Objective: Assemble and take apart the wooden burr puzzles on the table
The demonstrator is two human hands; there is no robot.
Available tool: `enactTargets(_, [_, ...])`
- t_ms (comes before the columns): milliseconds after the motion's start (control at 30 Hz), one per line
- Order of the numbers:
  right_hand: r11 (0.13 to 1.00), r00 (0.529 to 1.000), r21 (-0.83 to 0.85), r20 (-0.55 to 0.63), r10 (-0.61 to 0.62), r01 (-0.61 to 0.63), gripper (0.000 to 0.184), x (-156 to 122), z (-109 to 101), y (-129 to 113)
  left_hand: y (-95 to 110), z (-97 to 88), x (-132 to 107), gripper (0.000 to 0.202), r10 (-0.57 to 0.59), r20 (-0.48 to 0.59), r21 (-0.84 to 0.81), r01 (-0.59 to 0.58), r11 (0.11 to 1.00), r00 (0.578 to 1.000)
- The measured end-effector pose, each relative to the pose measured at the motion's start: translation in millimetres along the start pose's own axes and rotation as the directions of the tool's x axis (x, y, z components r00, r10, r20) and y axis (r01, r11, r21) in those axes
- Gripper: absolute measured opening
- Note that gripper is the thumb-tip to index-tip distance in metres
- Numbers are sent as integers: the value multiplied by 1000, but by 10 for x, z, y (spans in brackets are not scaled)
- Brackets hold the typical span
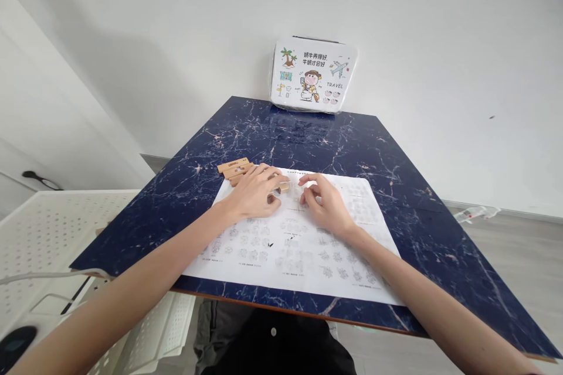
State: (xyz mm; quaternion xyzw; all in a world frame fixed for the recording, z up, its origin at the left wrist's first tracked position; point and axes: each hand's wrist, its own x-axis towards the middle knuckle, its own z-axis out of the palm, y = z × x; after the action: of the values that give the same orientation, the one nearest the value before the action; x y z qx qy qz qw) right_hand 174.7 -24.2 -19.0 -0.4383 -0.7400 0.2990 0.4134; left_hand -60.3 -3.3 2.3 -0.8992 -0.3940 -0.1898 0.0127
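Note:
My left hand [258, 192] curls over the upper left of a printed paper sheet [253, 272], its thumb and fingers bent around a small notched wooden block [284, 187]. Much of that block is hidden by the fingers. Just to the right, my right hand [326, 206] hovers over or rests on the sheet, fingers bent and apart, with nothing visible in them. Beside my left hand, several notched wooden puzzle pieces [234, 166] lie together at the sheet's top left corner. Rows of small line drawings cover the paper.
The blue marbled table [352, 146] bears the sheet near its front edge. Against the wall at the back stands a white case [314, 76] with cartoon prints. To the left is a white perforated rack [65, 217] with a cable [48, 274]. A plastic packet [477, 213] lies on the floor at right.

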Motion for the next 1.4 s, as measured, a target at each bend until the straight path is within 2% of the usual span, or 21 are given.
enactTargets(100, [1000,1000,-15,8,-17,17,19,1,7,-12,-25,35,-5,43,4,-14,-24,-4,1000,1000])
enactTargets(300, [999,1000,-22,19,-22,23,16,6,4,-20,-2,49,10,24,-61,-52,-45,58,997,997])
enactTargets(633, [997,998,-53,29,-52,53,16,-1,13,14,-28,25,14,21,-51,-62,-53,47,997,997])
enactTargets(867, [997,998,-60,28,-52,54,17,0,20,35,-69,3,26,19,-83,-89,65,89,994,993])
enactTargets(933, [996,998,-64,26,-64,65,16,3,21,29,-60,-18,31,21,-52,-116,75,61,995,992])
enactTargets(1033, [991,994,-79,29,-107,109,15,5,14,5,2,-48,33,21,63,-144,29,-60,998,988])
enactTargets(1167, [971,980,-146,94,-176,189,18,-13,4,-32,145,-33,1,20,219,-65,-87,-224,971,974])
enactTargets(1267, [959,965,-183,186,-185,219,16,-40,7,-35,245,5,-39,16,239,17,-131,-235,963,971])
enactTargets(1400, [948,950,-209,250,-184,239,16,-67,20,-15,309,18,-64,10,228,47,-159,-218,963,973])
